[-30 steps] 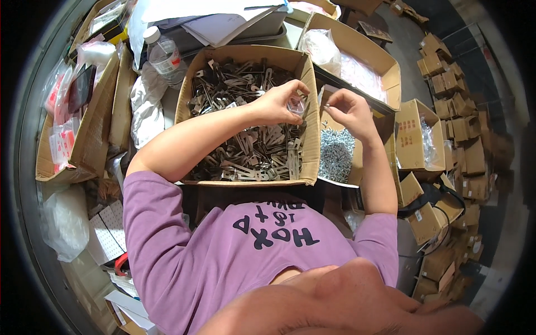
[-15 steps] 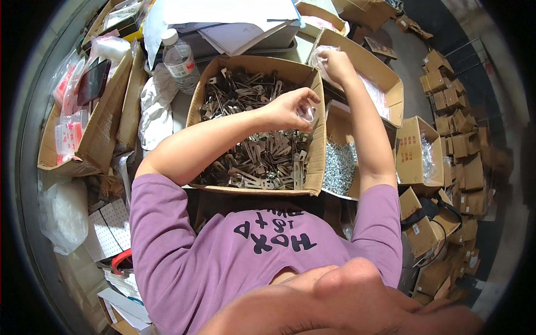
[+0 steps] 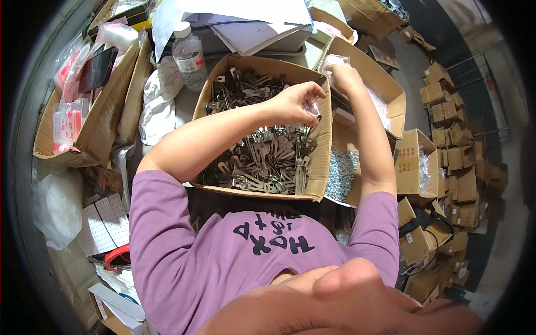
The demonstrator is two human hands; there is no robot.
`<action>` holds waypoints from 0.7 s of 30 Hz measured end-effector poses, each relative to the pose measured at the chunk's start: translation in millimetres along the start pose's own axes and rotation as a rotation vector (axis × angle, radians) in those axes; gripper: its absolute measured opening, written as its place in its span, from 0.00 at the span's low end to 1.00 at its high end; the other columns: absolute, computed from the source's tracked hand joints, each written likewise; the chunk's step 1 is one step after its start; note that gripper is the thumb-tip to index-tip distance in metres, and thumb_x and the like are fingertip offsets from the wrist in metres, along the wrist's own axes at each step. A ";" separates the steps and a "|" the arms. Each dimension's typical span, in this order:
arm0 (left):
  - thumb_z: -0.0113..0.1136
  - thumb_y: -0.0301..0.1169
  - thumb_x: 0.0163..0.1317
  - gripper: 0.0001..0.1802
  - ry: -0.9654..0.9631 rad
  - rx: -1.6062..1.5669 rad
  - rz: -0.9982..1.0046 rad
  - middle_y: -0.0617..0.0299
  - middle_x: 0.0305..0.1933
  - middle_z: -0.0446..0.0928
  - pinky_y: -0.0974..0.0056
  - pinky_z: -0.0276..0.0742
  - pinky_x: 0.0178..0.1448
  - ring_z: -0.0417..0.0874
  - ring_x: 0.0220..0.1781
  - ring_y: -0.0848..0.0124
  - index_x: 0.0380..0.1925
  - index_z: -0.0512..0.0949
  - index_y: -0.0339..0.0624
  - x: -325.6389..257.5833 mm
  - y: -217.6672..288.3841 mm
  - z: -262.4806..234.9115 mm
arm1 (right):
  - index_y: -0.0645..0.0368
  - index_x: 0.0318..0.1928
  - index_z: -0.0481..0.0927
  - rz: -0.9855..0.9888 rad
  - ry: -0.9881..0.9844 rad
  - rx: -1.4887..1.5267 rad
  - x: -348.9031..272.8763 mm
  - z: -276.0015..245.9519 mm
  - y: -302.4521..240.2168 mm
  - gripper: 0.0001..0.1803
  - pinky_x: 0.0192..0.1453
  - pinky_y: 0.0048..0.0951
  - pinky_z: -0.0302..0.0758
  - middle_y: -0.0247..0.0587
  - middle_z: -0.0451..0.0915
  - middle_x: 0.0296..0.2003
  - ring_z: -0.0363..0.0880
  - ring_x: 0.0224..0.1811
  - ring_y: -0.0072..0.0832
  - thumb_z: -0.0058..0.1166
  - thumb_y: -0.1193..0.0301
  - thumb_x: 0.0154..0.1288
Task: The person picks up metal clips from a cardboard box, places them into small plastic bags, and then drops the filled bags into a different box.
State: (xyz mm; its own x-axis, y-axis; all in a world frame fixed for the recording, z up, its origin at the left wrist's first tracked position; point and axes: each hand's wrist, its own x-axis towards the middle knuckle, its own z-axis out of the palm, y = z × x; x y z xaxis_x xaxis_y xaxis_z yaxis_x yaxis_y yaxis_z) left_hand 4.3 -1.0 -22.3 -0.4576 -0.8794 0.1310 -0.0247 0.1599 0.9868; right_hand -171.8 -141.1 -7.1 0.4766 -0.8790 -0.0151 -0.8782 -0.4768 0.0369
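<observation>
Left hand [image 3: 293,103] pinches a small clear bag [image 3: 312,108] — right hand [image 3: 341,71] grasps another clear bag [image 3: 330,60].

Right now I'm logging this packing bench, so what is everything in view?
metal brackets: many, silver-grey, in the big cardboard box in the middle
screws: a heap, silver, in the box to its right
water bottle: one, clear, behind the big box
papers: a stack, white, top
small cartons: many, brown, right
clear bags: several, in the left box
left hand: holds a small clear bag over the brackets
right hand: reaches into the far right box, on clear plastic
</observation>
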 end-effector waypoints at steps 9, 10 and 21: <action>0.68 0.21 0.43 0.30 0.046 -0.050 -0.024 0.66 0.33 0.72 0.71 0.72 0.46 0.74 0.38 0.78 0.50 0.68 0.38 -1.5 -2.8 -2.1 | 0.55 0.37 0.83 0.013 0.035 0.148 -11.5 -10.1 -4.5 0.10 0.49 0.36 0.74 0.51 0.81 0.39 0.79 0.43 0.44 0.53 0.72 0.55; 0.68 0.21 0.43 0.30 0.046 -0.051 -0.022 0.66 0.33 0.72 0.71 0.72 0.46 0.74 0.38 0.78 0.50 0.68 0.38 -1.0 -1.8 -2.0 | 0.55 0.37 0.83 -0.030 0.072 0.171 -12.8 -7.4 4.8 0.09 0.46 0.35 0.75 0.49 0.82 0.36 0.80 0.40 0.43 0.55 0.73 0.54; 0.68 0.23 0.43 0.31 0.099 0.057 -0.019 0.63 0.39 0.72 0.69 0.72 0.49 0.73 0.42 0.75 0.50 0.68 0.39 -0.5 -1.3 -4.3 | 0.64 0.39 0.77 -0.284 -0.294 1.345 -84.2 -61.7 -17.5 0.06 0.40 0.17 0.68 0.28 0.76 0.33 0.71 0.35 0.15 0.54 0.78 0.61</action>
State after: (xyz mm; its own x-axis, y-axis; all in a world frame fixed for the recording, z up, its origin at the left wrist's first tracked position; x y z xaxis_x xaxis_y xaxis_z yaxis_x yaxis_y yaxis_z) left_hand 8.5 -2.7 -23.3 -0.3670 -0.9220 0.1234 -0.0842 0.1651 0.9827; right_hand -194.2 -58.5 55.2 0.7633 -0.6420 -0.0723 -0.2000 -0.1284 -0.9713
